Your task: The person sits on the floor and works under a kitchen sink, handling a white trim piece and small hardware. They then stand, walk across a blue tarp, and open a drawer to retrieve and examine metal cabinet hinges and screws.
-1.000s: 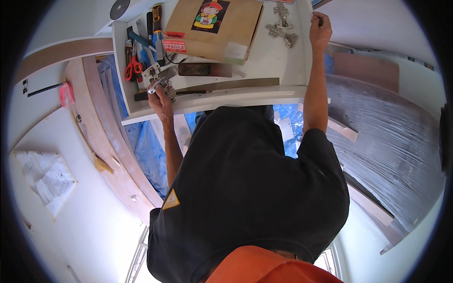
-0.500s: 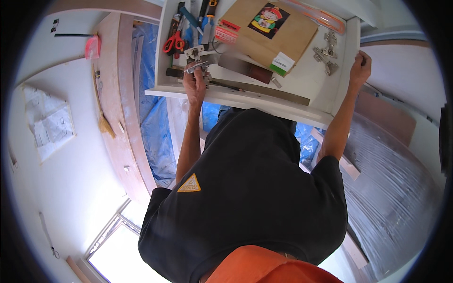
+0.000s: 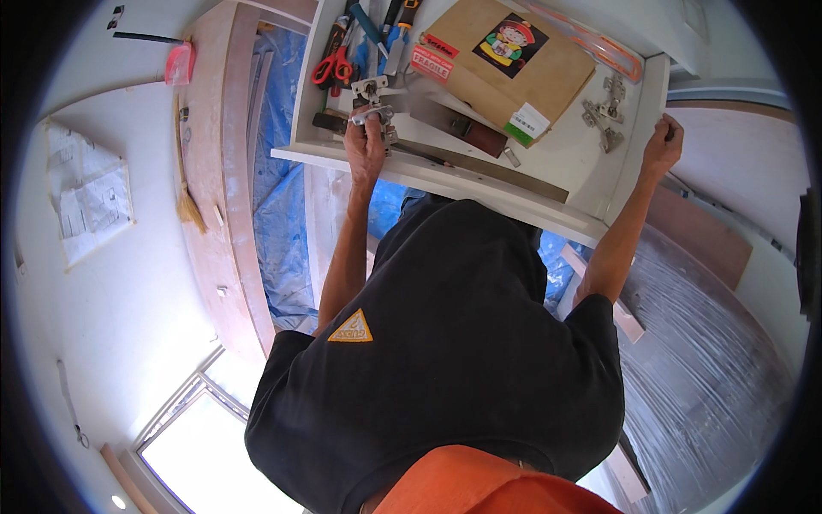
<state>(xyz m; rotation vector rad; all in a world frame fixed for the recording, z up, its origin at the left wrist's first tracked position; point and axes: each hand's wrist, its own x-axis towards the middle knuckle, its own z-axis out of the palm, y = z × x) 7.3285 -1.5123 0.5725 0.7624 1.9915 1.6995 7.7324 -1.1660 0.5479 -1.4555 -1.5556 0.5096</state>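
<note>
My left hand is closed around metal cabinet hinges at the near left corner of a white drawer. Just outside the drawer's right side, my right hand has its fingers curled; what they hold, if anything, is hidden. More metal hinges lie inside along that side. A brown paper envelope with stickers covers much of the drawer. Red-handled scissors and several hand tools fill its left end. Nearer me lies a dark brown, long object, partly blurred, beside a small metal piece.
Blue sheeting covers the floor left of the drawer, beside a long wooden panel. A broom and pink dustpan hang at the left wall. Clear plastic wrap covers a large surface on the right.
The whole view has shifted a little, so the drawer and both hands appear slightly farther right and lower. My left hand keeps hold of the hinges, and my right hand stays by the drawer's side.
</note>
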